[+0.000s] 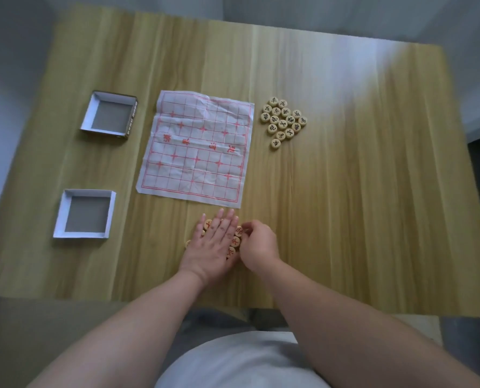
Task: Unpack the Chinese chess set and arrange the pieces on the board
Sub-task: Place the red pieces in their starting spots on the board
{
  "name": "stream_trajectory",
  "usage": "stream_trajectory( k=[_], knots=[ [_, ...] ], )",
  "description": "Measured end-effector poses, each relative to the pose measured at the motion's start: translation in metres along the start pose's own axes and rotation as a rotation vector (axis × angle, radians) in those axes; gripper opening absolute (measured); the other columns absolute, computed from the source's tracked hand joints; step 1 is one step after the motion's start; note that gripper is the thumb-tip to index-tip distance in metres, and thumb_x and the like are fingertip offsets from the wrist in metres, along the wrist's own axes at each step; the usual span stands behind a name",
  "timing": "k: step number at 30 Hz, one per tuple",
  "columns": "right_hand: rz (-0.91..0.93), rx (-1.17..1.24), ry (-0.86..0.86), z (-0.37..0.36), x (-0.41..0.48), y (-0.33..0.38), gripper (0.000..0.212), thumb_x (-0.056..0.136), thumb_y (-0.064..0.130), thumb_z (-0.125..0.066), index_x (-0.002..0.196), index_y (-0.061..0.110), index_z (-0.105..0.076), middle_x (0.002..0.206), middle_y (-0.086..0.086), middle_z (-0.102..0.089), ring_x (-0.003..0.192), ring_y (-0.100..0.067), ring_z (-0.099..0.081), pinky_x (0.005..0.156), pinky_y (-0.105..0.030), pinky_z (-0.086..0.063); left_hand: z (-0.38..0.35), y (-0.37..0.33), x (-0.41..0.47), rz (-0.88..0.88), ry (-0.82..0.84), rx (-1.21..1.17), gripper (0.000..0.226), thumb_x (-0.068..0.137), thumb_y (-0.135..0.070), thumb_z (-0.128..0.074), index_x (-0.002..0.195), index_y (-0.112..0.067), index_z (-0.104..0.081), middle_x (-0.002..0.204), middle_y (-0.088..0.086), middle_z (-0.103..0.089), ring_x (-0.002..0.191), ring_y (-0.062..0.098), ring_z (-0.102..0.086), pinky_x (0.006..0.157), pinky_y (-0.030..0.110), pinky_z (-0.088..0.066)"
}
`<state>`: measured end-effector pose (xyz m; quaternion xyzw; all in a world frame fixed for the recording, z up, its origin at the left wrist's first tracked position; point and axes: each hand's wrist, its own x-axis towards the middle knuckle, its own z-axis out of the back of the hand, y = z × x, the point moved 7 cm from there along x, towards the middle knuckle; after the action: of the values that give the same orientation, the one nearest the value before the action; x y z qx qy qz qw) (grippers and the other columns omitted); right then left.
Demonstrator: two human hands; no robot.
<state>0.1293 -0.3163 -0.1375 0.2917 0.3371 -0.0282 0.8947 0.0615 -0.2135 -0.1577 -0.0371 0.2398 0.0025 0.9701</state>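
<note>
Left hand (213, 245) lies flat, fingers spread, over the red pieces (235, 242) at six o'clock of the board (196, 147); right hand (257, 242) pinches one. Sixteen black pieces (283, 120) cluster at two o'clock; two box halves (108, 114) sit at nine.

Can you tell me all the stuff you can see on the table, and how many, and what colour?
wooden table: one, light yellow-brown, under everything.
paper chessboard: one, white with red lines, creased, middle of the table, no pieces on it.
black-lettered chess pieces: about seventeen, pale wood, clustered right of the board.
red-lettered chess pieces: several, pale wood, near edge, mostly hidden under the hands.
far box half: one, white inside, dark outside, empty, left of the board.
near box half: one, white, empty, left front.
left hand: flat on the red pieces.
right hand: fingers curled at the red pieces.
</note>
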Motion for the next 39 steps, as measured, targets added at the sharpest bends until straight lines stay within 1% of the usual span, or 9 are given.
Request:
stream_trajectory(
  k=[5,10,13,23,25,27,31,35,39],
  knots=[
    [0.018,0.044,0.116,-0.03,-0.015,0.024,0.039,0.1,0.004,-0.046,0.13,0.019,-0.064,0.125,0.001,-0.065,0.109,-0.018,-0.062,0.096,-0.032,-0.053,-0.008,0.057,-0.024,0.027,-0.006,0.028,0.079,0.088,-0.064,0.019,0.15,-0.017,0.03,0.156,0.0,0.039,0.145,0.02,0.035,0.119,0.054,0.012],
    [-0.033,0.015,0.078,-0.031,-0.027,0.025,0.042,0.099,0.001,-0.047,0.136,0.018,-0.06,0.131,-0.001,-0.062,0.118,-0.019,-0.059,0.1,-0.032,-0.05,-0.007,0.069,-0.033,-0.023,0.023,0.061,0.077,0.095,-0.064,0.006,0.147,-0.015,0.035,0.153,0.001,0.045,0.141,0.021,0.041,0.118,0.055,0.014],
    [-0.055,-0.018,0.037,-0.027,-0.035,0.024,0.046,0.1,0.004,-0.047,0.143,0.019,-0.054,0.14,0.0,-0.057,0.128,-0.022,-0.054,0.105,-0.034,-0.047,-0.002,0.072,-0.035,-0.048,0.038,0.069,0.078,0.094,-0.065,0.008,0.146,-0.015,0.037,0.151,0.002,0.048,0.139,0.021,0.044,0.116,0.056,0.016],
    [-0.049,-0.201,0.043,-0.025,-0.049,0.034,0.056,0.097,0.005,-0.039,0.152,0.017,-0.041,0.153,0.0,-0.036,0.135,-0.025,-0.046,0.107,-0.037,-0.043,0.017,0.089,-0.027,-0.071,0.017,0.053,0.079,0.094,-0.067,0.008,0.148,-0.016,0.033,0.155,0.001,0.041,0.139,0.02,0.043,0.117,0.053,0.02],
    [-0.03,-0.273,0.043,-0.022,-0.047,0.04,0.059,0.094,0.001,-0.04,0.15,0.016,-0.041,0.153,-0.001,-0.035,0.136,-0.025,-0.042,0.104,-0.039,-0.044,0.025,0.101,-0.023,-0.011,-0.033,0.028,0.079,0.095,-0.065,0.008,0.153,-0.015,0.025,0.16,0.003,0.032,0.145,0.021,0.034,0.12,0.051,0.015],
    [-0.004,-0.354,0.031,-0.018,-0.044,0.05,0.06,0.09,-0.002,-0.043,0.148,0.016,-0.041,0.152,-0.002,-0.034,0.137,-0.026,-0.038,0.103,-0.04,-0.044,0.036,0.12,-0.022,0.104,-0.09,-0.017,0.079,0.096,-0.063,0.005,0.157,-0.013,0.008,0.165,0.006,0.012,0.152,0.025,0.015,0.123,0.048,0.004],
    [0.06,-0.441,0.001,-0.012,-0.032,0.067,0.061,0.09,0.001,-0.045,0.148,0.018,-0.038,0.152,-0.003,-0.033,0.134,-0.027,-0.036,0.105,-0.042,-0.041,0.051,0.16,-0.02,0.335,-0.16,-0.119,0.068,0.101,-0.056,-0.021,0.15,-0.01,-0.029,0.161,0.012,-0.023,0.149,0.028,-0.015,0.122,0.044,-0.015],
    [0.09,-0.497,0.032,-0.011,-0.02,0.074,0.078,0.087,-0.001,-0.048,0.157,0.024,-0.024,0.162,-0.004,-0.021,0.141,-0.03,-0.031,0.111,-0.046,-0.039,0.053,0.176,-0.016,0.346,-0.141,-0.127,0.055,0.103,-0.047,-0.031,0.144,-0.012,-0.036,0.158,0.01,-0.028,0.147,0.027,-0.021,0.119,0.043,-0.023],
    [0.124,-0.562,0.099,-0.02,-0.01,0.082,0.075,0.09,0.006,-0.053,0.156,0.027,-0.024,0.162,-0.002,-0.019,0.135,-0.03,-0.036,0.107,-0.048,-0.041,0.053,0.184,-0.013,0.287,-0.09,-0.135,0.052,0.103,-0.044,-0.032,0.145,-0.013,-0.037,0.153,0.006,-0.034,0.142,0.024,-0.029,0.115,0.042,-0.03]
  ],
)
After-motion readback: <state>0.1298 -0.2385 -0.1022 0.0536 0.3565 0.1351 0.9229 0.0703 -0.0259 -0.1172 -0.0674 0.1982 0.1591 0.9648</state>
